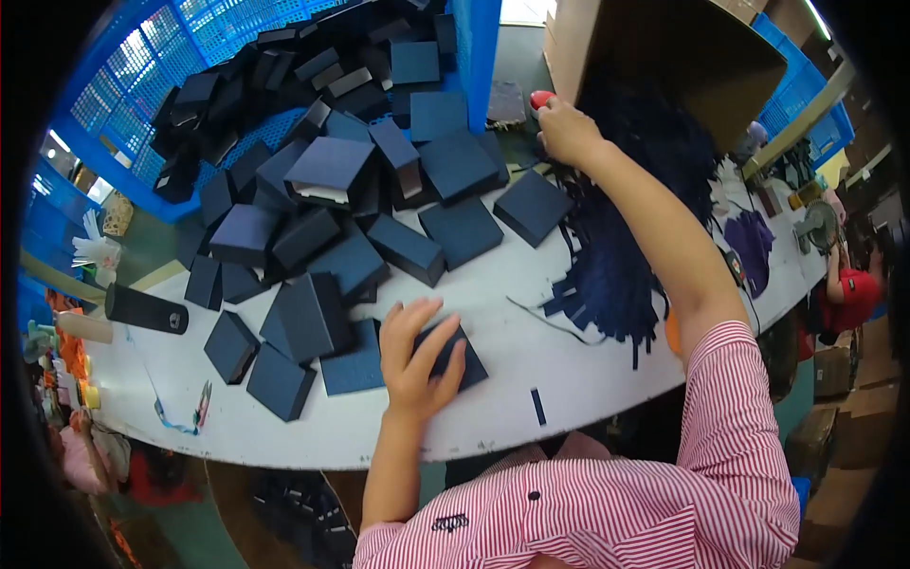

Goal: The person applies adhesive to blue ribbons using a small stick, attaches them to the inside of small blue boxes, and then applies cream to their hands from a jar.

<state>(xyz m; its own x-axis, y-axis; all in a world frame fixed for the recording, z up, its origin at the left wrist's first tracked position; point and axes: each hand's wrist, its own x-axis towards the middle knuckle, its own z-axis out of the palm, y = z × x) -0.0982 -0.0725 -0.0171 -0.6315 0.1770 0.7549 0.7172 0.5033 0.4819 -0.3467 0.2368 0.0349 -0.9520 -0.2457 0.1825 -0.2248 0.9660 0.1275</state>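
Red-and-white striped shirt (607, 512) along the bottom edge; thin woven stripes, short sleeves, one dark button showing.

Counter (531, 341): white, smooth, curved front edge, a few scuffs and loose dark scraps.

Left hand (417, 356): laid palm-down, fingers spread and slightly bent, thumb out to the side. It rests on a small box (471, 365), dark navy, flat and square, matte paper-like skin. This box sits at the near edge of the counter, touching another navy box on its left.

Loose boxes (332, 171): many of the same kind, navy to near-black, sharp-cornered, heaped from mid-counter back into a blue crate (142, 104) of plastic lattice tipped on its side. One shows a pale inner lining.

Right hand (569, 128): arm stretched far across the counter, back of the hand toward the camera, fingers curled under and hidden. Cannot tell whether it grips anything. A small red rounded object (541, 99) touches its upper edge.

Ribbon strips (616, 256): thick dark-blue tangle of narrow, limp strips beneath the right forearm, spilling from a tilted cardboard carton (682, 47), brown and plain.

Black case (147, 310): long, flat, rounded ends, lying at the counter's left end.
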